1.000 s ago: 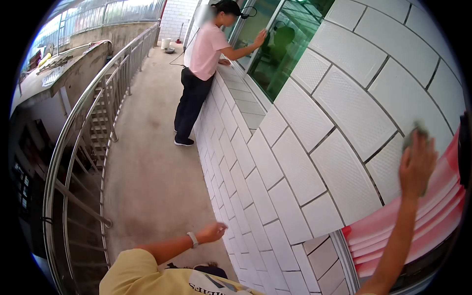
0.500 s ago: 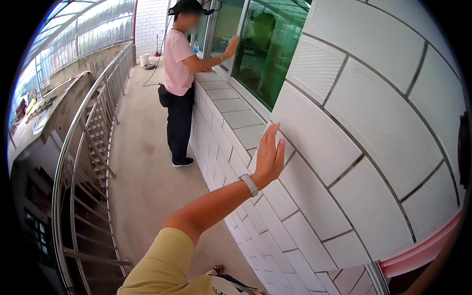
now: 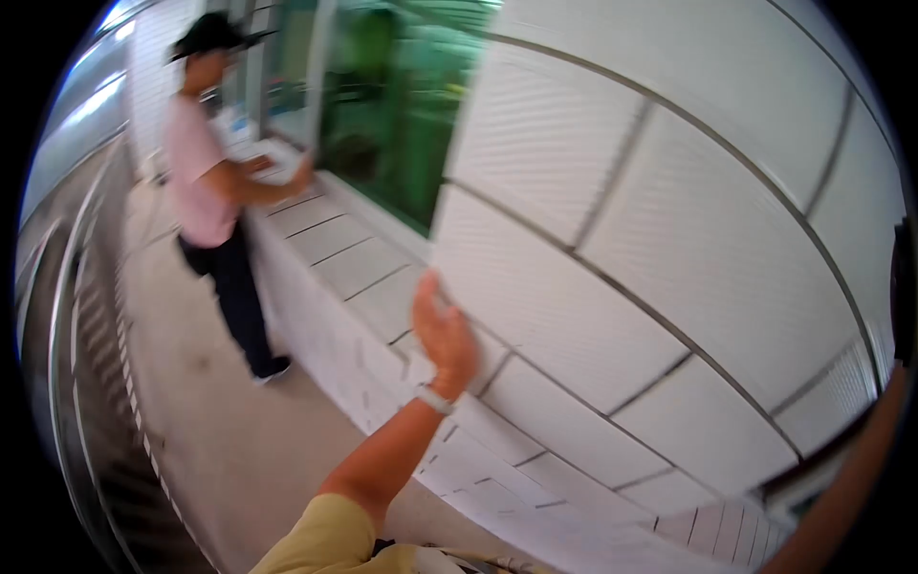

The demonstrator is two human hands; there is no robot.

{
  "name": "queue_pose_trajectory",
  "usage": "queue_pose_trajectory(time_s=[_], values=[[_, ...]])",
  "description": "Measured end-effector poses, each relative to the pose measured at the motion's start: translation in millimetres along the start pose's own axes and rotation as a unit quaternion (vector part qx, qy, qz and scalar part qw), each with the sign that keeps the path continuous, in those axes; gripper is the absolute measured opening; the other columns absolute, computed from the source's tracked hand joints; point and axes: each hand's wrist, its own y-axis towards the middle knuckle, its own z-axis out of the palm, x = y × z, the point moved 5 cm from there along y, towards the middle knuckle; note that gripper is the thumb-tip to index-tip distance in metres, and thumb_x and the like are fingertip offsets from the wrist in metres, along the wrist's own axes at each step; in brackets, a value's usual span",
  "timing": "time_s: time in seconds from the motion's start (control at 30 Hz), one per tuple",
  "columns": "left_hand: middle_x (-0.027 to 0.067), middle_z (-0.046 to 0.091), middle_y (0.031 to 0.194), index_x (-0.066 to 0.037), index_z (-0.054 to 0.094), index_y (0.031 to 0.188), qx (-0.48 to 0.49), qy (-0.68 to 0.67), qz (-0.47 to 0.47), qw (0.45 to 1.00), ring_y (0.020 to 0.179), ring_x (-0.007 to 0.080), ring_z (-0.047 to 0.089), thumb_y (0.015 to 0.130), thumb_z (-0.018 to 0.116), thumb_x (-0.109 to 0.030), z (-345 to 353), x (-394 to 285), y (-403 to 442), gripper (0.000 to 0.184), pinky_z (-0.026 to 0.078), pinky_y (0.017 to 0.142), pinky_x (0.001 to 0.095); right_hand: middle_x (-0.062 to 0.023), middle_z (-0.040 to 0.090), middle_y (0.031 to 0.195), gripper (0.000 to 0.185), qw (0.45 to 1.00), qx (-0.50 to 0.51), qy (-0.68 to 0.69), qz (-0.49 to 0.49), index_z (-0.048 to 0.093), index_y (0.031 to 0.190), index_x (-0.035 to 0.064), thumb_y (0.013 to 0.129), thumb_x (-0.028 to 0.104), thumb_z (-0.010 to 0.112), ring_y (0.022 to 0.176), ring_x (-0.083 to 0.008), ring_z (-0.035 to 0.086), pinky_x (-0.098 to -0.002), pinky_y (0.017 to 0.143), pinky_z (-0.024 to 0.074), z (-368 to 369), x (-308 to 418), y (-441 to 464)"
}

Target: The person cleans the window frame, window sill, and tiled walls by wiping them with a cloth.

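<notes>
My left hand (image 3: pixel 445 340), with a pale-banded watch (image 3: pixel 436 398) on its wrist, is raised beside the corner of the white tiled wall (image 3: pixel 535 277). It is slightly blurred, its fingers stretched upward and holding nothing. Whether the palm touches the tiles, I cannot tell. Just beyond it lies the tiled window ledge (image 3: pixel 359 258). Of my right arm, only the forearm (image 3: pixel 846 478) shows at the lower right edge; the right hand is out of view.
A person in a pink shirt (image 3: pixel 201 172) stands at the ledge ahead, hands near the green-tinted window (image 3: pixel 392 115). A metal railing (image 3: pixel 67 268) runs along the left of the concrete walkway (image 3: pixel 220 430).
The view has swung right and blurred, so the person and window sit farther left. My left hand stays raised by the wall corner. The other person's raised hand has come down toward the ledge.
</notes>
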Motion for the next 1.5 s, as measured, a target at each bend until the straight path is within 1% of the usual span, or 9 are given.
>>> queue_pose_trajectory(time_s=[0.1,0.2,0.33,0.53,0.6,0.97,1.27,1.4,1.5], values=[[0.0166,0.032,0.142,0.005,0.032,0.137,0.011,-0.002,-0.005,1.0,0.132,0.0272,0.03,0.087,0.036,-0.004,0,6,-2,0.052,0.019,0.111,0.0373,-0.0146,0.06,0.101,0.024,0.995,0.016,0.099,0.028,0.061,0.092,0.0002,0.089,0.01,0.04,0.095,-0.03,0.056,-0.0398,0.087,0.0444,-11,7,2],[0.0191,0.032,0.142,0.006,0.03,0.138,0.031,0.037,0.028,0.998,0.132,0.0304,0.03,0.094,0.038,-0.015,-3,-5,-1,0.05,0.021,0.11,0.0382,-0.0193,0.059,0.103,0.028,0.885,-0.066,0.406,0.218,0.057,0.102,-0.004,0.089,0.017,0.043,0.092,-0.0329,0.057,-0.0405,0.082,0.0469,-62,10,-11],[0.0197,0.034,0.139,0.004,0.031,0.138,0.046,0.035,0.043,0.997,0.128,0.033,0.033,0.096,0.037,-0.022,-4,-19,4,0.05,0.024,0.107,0.0411,-0.0201,0.052,0.128,0.047,0.719,-0.077,0.581,0.373,0.052,0.127,0.0059,0.089,0.033,0.05,0.12,-0.0342,0.048,-0.0373,0.101,0.0358,-65,20,-27],[0.0179,0.033,0.14,0.0,0.029,0.14,0.067,0.034,0.041,0.996,0.128,0.0332,0.031,0.096,0.036,-0.025,-7,-21,6,0.05,0.023,0.106,0.0435,-0.0231,0.056,0.117,0.046,0.767,-0.181,0.568,0.238,0.051,0.123,-0.0001,0.08,0.015,0.06,0.108,-0.0389,0.052,-0.0432,0.093,0.041,-190,68,-55],[0.0174,0.033,0.14,-0.001,0.028,0.14,0.08,0.034,0.043,0.995,0.128,0.033,0.031,0.096,0.036,-0.025,-8,-20,5,0.05,0.023,0.106,0.0435,-0.0121,0.048,0.135,0.05,0.793,-0.119,0.558,0.213,0.044,0.135,0.0144,0.088,0.025,0.054,0.126,-0.0326,0.042,-0.0486,0.103,0.0333,-217,105,-73],[0.0208,0.033,0.139,-0.004,0.028,0.142,0.093,0.071,0.087,0.989,0.126,0.0366,0.033,0.098,0.036,-0.03,-9,-11,2,0.052,0.025,0.104,0.0457,-0.0056,0.055,0.122,0.045,0.638,-0.095,0.764,0.011,0.058,0.119,0.0134,0.075,0.025,0.06,0.119,-0.0248,0.046,-0.0499,0.102,0.0299,-412,226,-147],[0.025,0.032,0.138,0.001,0.027,0.141,0.101,0.121,0.071,0.985,0.123,0.0401,0.034,0.096,0.034,-0.027,-11,-10,2,0.053,0.024,0.103,0.0483,0.0005,0.049,0.131,0.059,0.698,-0.09,0.706,-0.078,0.051,0.128,0.0263,0.071,0.031,0.065,0.13,-0.0225,0.038,-0.0628,0.099,0.0249,-355,198,-92],[0.0256,0.032,0.138,0.004,0.027,0.141,0.106,0.116,0.09,0.983,0.124,0.0404,0.033,0.095,0.033,-0.024,-10,-10,2,0.053,0.023,0.104,0.0477,-0.0031,0.042,0.139,0.06,0.839,-0.116,0.528,0.053,0.038,0.138,0.0247,0.083,0.035,0.058,0.132,-0.0233,0.036,-0.0641,0.099,0.0282,-254,130,-20],[0.0277,0.033,0.136,0.001,0.028,0.14,0.098,0.115,0.09,0.984,0.119,0.0417,0.036,0.092,0.038,-0.021,-11,-8,1,0.054,0.025,0.099,0.0502,-0.0046,0.041,0.141,0.051,0.855,-0.123,0.474,0.173,0.038,0.138,0.0269,0.09,0.043,0.048,0.129,-0.0259,0.041,-0.0649,0.1,0.0271,-156,78,6]])
